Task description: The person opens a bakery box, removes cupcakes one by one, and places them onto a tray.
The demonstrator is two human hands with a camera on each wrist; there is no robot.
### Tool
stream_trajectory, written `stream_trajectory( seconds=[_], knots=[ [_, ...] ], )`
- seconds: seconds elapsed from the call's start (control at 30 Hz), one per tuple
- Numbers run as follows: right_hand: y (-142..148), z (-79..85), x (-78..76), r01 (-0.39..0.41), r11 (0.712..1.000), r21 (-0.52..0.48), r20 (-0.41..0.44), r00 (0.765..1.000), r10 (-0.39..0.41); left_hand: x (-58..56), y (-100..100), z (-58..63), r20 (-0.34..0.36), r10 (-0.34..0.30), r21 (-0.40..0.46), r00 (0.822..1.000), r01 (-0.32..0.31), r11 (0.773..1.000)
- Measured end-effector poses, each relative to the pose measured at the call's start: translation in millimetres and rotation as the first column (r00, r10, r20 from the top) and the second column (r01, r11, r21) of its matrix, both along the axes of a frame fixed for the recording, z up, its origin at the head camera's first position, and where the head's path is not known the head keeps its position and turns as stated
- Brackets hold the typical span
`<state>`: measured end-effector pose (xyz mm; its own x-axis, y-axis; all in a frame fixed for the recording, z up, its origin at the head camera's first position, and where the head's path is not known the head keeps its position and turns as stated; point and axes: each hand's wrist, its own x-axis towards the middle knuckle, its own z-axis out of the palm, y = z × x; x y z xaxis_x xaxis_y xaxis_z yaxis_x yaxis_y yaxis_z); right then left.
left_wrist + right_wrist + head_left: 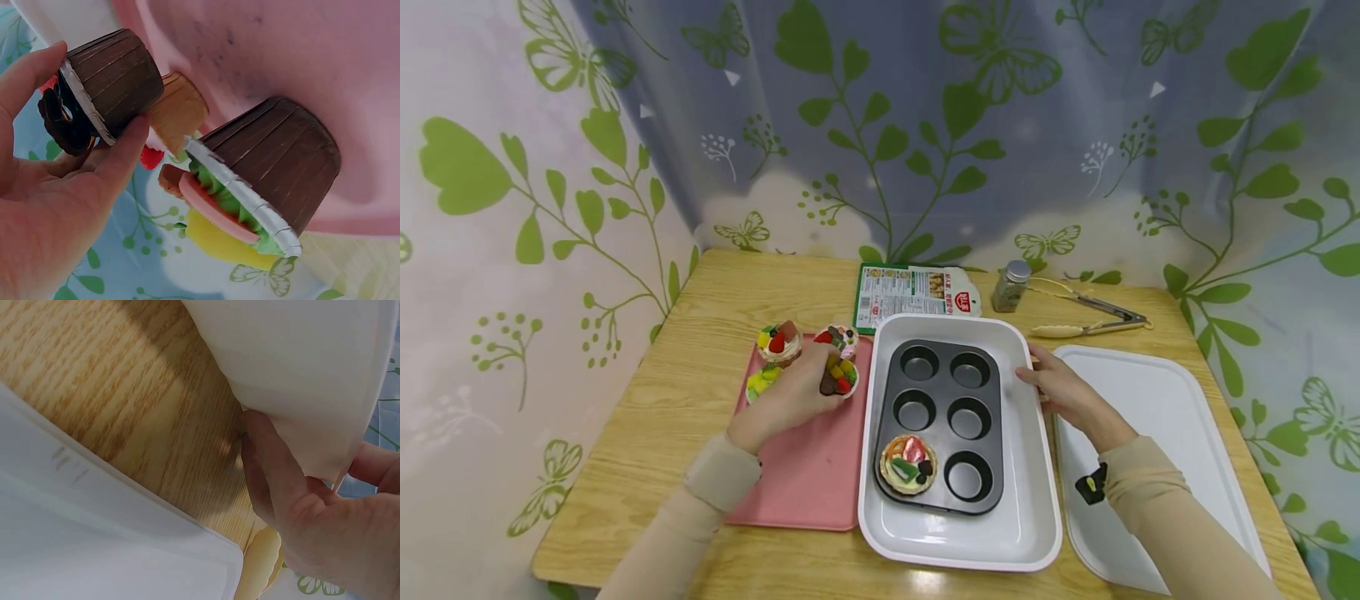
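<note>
Between thumb and fingers, my left hand (792, 392) grips a cupcake in a dark brown cup (115, 81), topped with fruit pieces. In the left wrist view it appears lifted or tilted over the pink tray (808, 475). Nearby on that tray stand a yellow-topped cupcake (763, 381), a strawberry-topped one (779, 343) and a pink-topped one (842, 336). My right hand (1071, 393) holds the right wall of a deep white tray (955, 542), thumb over the rim and fingers outside. Inside lies a dark muffin pan (942, 450) with a fruit tart (908, 464) in its front left cup.
Behind the white tray are a printed package (913, 292), a glass shaker with a grey lid (1011, 286) and tongs (1097, 323). A flat white tray or lid (1157, 417) lies to the right, under my right forearm. A patterned curtain (880, 125) borders the table.
</note>
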<state>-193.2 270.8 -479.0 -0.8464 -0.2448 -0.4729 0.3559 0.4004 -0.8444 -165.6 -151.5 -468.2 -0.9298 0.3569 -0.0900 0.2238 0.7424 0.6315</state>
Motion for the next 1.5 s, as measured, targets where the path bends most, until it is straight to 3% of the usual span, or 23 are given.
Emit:
stream_trajectory(
  seconds=[0.27, 0.57, 0.8, 1.03, 1.17, 1.33, 1.4, 1.5],
  knots=[
    [1, 0.2, 0.2, 0.007, 1.000, 0.002, 0.007, 1.000, -0.007, 3.1, 1, -2.0, 0.001, 0.002, -0.029, 1.000, -0.002, 1.000],
    [0, -0.3, -0.9, 0.008, 1.000, 0.001, 0.000, 1.000, -0.008, 4.1, 2, -13.7, 0.055, 0.009, -0.079, 0.998, -0.005, 0.997],
    [2, 0.3, -0.4, 0.010, 1.000, 0.002, -0.004, 1.000, -0.010, 1.3, 1, -17.4, 0.107, 0.031, -0.042, 0.994, -0.027, 0.999],
    [2, 0.7, 0.2, 0.011, 1.000, 0.003, -0.005, 1.000, -0.011, -1.7, -3, -19.6, 0.121, 0.001, -0.031, 0.993, 0.002, 1.000],
    [-1, 0.3, 0.1, 0.001, 1.000, -0.007, -0.005, 1.000, -0.001, 1.5, -6, -9.4, 0.139, 0.013, -0.063, 0.990, -0.004, 0.998],
    [-2, 0.3, 0.5, -0.004, 1.000, 0.002, -0.011, 1.000, 0.004, 6.0, 1, 18.4, 0.060, 0.051, -0.077, 0.997, -0.047, 0.996],
    [-2, 0.8, 0.7, -0.003, 1.000, 0.003, -0.009, 1.000, 0.003, 10.6, 9, 31.4, 0.003, 0.026, -0.048, 1.000, -0.026, 0.999],
    [-1, 1.0, 0.3, -0.003, 1.000, 0.007, -0.010, 1.000, 0.003, 21.7, 28, 46.9, -0.049, -0.087, 0.036, 0.995, 0.088, 0.995]
  ],
)
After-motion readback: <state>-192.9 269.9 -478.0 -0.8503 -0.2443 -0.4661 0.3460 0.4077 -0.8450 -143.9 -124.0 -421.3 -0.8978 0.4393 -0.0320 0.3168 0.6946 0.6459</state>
